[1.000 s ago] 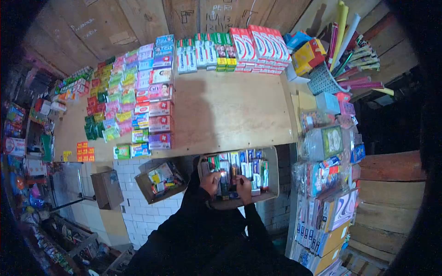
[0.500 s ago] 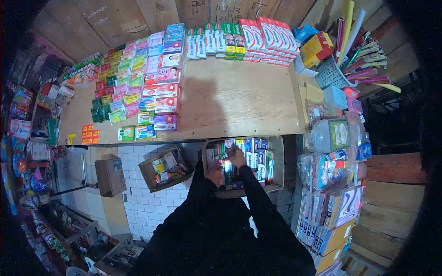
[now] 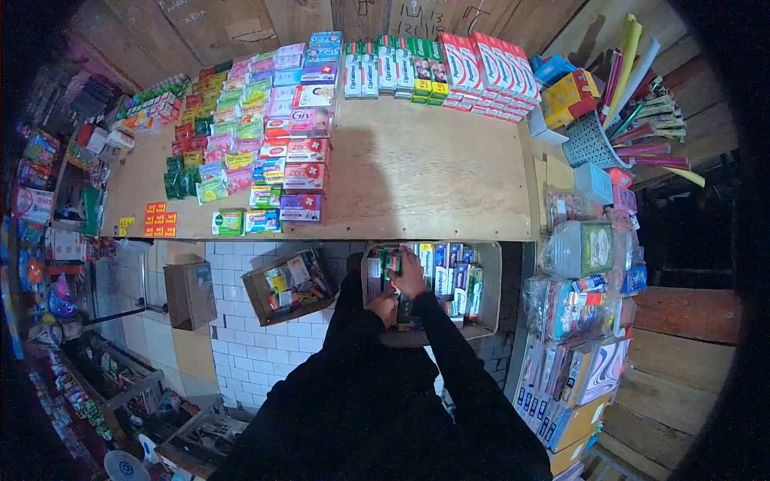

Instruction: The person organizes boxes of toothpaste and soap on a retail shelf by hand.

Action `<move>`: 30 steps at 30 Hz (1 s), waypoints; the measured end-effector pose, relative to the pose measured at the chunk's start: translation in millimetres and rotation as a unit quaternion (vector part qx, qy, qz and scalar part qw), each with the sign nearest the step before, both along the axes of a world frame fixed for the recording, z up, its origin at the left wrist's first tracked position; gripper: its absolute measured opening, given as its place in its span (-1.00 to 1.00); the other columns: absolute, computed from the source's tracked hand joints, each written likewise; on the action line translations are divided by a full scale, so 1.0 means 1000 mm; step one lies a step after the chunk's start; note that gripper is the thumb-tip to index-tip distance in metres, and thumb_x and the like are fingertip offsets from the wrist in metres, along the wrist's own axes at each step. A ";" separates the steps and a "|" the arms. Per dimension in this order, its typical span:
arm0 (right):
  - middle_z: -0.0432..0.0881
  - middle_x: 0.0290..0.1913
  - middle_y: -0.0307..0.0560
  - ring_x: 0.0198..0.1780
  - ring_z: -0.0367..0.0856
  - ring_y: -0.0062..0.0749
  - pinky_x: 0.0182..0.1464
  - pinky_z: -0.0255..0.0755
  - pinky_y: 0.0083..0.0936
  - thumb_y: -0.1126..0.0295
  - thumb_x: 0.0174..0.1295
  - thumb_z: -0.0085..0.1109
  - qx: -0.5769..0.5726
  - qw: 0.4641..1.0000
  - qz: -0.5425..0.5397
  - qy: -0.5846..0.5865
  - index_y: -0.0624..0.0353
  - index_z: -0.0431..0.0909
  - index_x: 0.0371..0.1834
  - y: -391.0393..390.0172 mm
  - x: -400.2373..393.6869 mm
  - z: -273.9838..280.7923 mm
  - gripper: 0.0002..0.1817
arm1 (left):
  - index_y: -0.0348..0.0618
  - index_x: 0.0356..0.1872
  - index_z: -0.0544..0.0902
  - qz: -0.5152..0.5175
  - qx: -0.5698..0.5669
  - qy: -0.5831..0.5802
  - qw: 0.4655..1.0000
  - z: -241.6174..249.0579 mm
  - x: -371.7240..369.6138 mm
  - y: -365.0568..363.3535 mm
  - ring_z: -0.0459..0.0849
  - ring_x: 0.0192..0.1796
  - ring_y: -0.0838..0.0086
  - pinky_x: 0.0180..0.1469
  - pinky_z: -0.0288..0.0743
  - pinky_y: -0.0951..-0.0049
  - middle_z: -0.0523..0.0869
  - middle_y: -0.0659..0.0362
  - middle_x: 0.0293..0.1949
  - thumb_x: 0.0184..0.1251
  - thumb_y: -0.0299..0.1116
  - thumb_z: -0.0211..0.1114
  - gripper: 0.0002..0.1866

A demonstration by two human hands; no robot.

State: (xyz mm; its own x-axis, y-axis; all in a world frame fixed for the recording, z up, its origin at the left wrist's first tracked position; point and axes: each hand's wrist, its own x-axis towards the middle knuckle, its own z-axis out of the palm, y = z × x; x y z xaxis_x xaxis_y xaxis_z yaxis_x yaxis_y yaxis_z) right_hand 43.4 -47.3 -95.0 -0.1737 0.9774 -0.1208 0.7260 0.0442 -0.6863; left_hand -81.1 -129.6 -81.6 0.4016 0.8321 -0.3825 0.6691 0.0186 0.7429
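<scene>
An open cardboard box sits below the counter edge, packed with upright toothpaste cartons. Both my black-sleeved arms reach into it. My right hand is at the far left part of the box, fingers curled over the top of a green and red carton. My left hand is nearer to me, closed around a dark carton at the box's near side.
The wooden counter carries rows of soap and toothpaste packs at left and along the back. A second open box and a closed one stand by the tiled wall. Stacked packaged goods fill the right.
My right hand moved from beside the left hand up to the far cartons in the box. My left hand stayed low with the dark carton. My view shifted slightly down the counter.
</scene>
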 end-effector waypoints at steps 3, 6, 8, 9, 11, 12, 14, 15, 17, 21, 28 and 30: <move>0.49 0.16 0.22 0.22 0.40 0.15 0.26 0.28 -0.11 0.28 0.01 0.41 -0.036 0.998 -0.010 0.044 0.26 0.43 0.01 -0.005 0.009 0.020 -0.47 | -0.31 -0.13 0.52 0.036 0.031 0.012 0.999 -0.044 0.002 -0.011 0.60 -0.20 -0.14 -0.11 0.49 -0.01 0.59 -0.21 -0.20 0.13 -0.41 0.12 -0.72; 0.63 -0.04 0.09 -0.06 0.63 -0.28 -0.02 0.50 -0.38 0.48 0.11 0.36 -0.008 0.986 -0.044 0.158 0.29 0.45 -0.08 -0.016 0.014 0.033 -0.65 | -0.27 -0.13 0.52 0.131 0.017 0.016 0.991 0.013 0.007 0.004 0.60 -0.21 -0.07 -0.12 0.48 0.06 0.59 -0.18 -0.25 0.17 -0.39 0.17 -0.74; 0.67 -0.11 -0.05 -0.17 0.62 -0.57 -0.17 0.52 -0.58 0.55 0.15 0.34 0.002 0.971 -0.047 0.236 0.30 0.47 -0.06 -0.019 0.018 0.045 -0.68 | -0.28 -0.12 0.49 0.214 0.095 -0.035 0.972 0.014 0.007 0.007 0.58 -0.16 -0.09 -0.07 0.48 0.09 0.59 -0.18 -0.21 0.17 -0.42 0.21 -0.73; 0.67 -0.10 -0.07 -0.17 0.61 -0.58 -0.17 0.51 -0.58 0.55 0.15 0.34 -0.031 0.965 -0.057 0.255 0.30 0.48 -0.06 -0.020 0.020 0.052 -0.68 | -0.30 -0.05 0.46 0.218 0.066 -0.053 0.972 0.017 0.005 0.011 0.56 -0.09 -0.12 -0.01 0.46 0.07 0.57 -0.21 -0.16 0.19 -0.41 0.21 -0.68; 0.67 -0.08 -0.10 -0.17 0.60 -0.59 -0.17 0.50 -0.60 0.55 0.17 0.33 -0.096 0.948 -0.077 0.292 0.29 0.49 -0.04 -0.020 0.029 0.065 -0.69 | -0.33 0.08 0.39 0.227 0.006 -0.089 0.970 0.023 0.002 0.022 0.53 0.05 -0.17 0.10 0.43 0.03 0.53 -0.27 -0.05 0.22 -0.39 0.21 -0.57; 0.64 -0.04 -0.10 -0.15 0.59 -0.59 -0.18 0.48 -0.64 0.58 0.19 0.30 -0.090 0.938 -0.085 0.325 0.28 0.50 -0.02 -0.018 0.033 0.067 -0.70 | -0.34 0.15 0.34 0.215 0.026 -0.109 0.970 0.019 0.003 0.023 0.49 0.12 -0.16 0.16 0.39 0.06 0.50 -0.27 0.02 0.24 -0.36 0.22 -0.51; 0.61 0.04 -0.05 -0.06 0.57 -0.55 -0.08 0.49 -0.61 0.61 0.17 0.30 -0.074 0.956 -0.078 0.273 0.28 0.50 0.00 -0.008 0.042 0.094 -0.67 | -0.35 0.30 0.23 0.196 0.065 -0.148 0.967 0.006 0.006 0.022 0.43 0.24 -0.13 0.27 0.32 0.13 0.44 -0.28 0.15 0.28 -0.29 0.25 -0.37; 0.61 0.05 -0.04 -0.03 0.57 -0.52 -0.04 0.49 -0.60 0.62 0.16 0.31 -0.031 0.961 -0.068 0.265 0.28 0.50 0.00 -0.002 0.043 0.103 -0.67 | -0.35 0.33 0.19 0.184 0.064 -0.177 0.965 0.007 0.007 0.024 0.39 0.28 -0.11 0.31 0.28 0.15 0.41 -0.28 0.19 0.29 -0.27 0.25 -0.33; 0.63 0.04 -0.05 0.01 0.57 -0.51 0.03 0.48 -0.57 0.59 0.15 0.32 -0.017 0.945 -0.086 0.316 0.29 0.52 -0.01 0.011 0.039 0.132 -0.67 | -0.35 0.40 0.10 0.157 0.068 -0.234 0.957 0.010 0.008 0.035 0.32 0.36 -0.06 0.38 0.19 0.20 0.35 -0.26 0.28 0.31 -0.24 0.25 -0.24; 0.62 0.06 -0.05 0.00 0.58 -0.54 0.01 0.48 -0.59 0.56 0.15 0.33 0.011 0.944 -0.083 0.319 0.29 0.54 -0.04 0.033 0.043 0.158 -0.70 | -0.29 0.42 0.11 0.125 0.094 -0.240 0.958 0.036 -0.002 0.064 0.31 0.38 0.04 0.40 0.16 0.22 0.34 -0.19 0.32 0.39 -0.28 0.21 -0.32; 0.57 0.09 -0.09 0.13 0.50 -0.52 0.16 0.39 -0.51 0.44 0.41 0.06 0.045 0.911 -0.132 0.387 0.28 0.39 0.11 0.048 0.026 0.192 -0.73 | -0.26 0.30 0.29 0.122 -0.021 -0.374 0.919 0.073 -0.021 0.094 0.56 0.11 0.40 0.18 0.42 0.38 0.55 0.00 0.07 0.43 -0.33 0.18 -0.50; 0.58 0.02 -0.10 0.08 0.49 -0.51 0.14 0.37 -0.53 0.37 0.46 -0.02 0.031 0.876 -0.187 0.444 0.29 0.42 0.06 0.045 0.027 0.171 -0.76 | -0.25 0.29 0.31 0.143 -0.088 -0.370 0.914 0.077 -0.031 0.095 0.60 -0.03 0.52 0.05 0.49 0.44 0.61 0.09 -0.04 0.45 -0.32 0.16 -0.53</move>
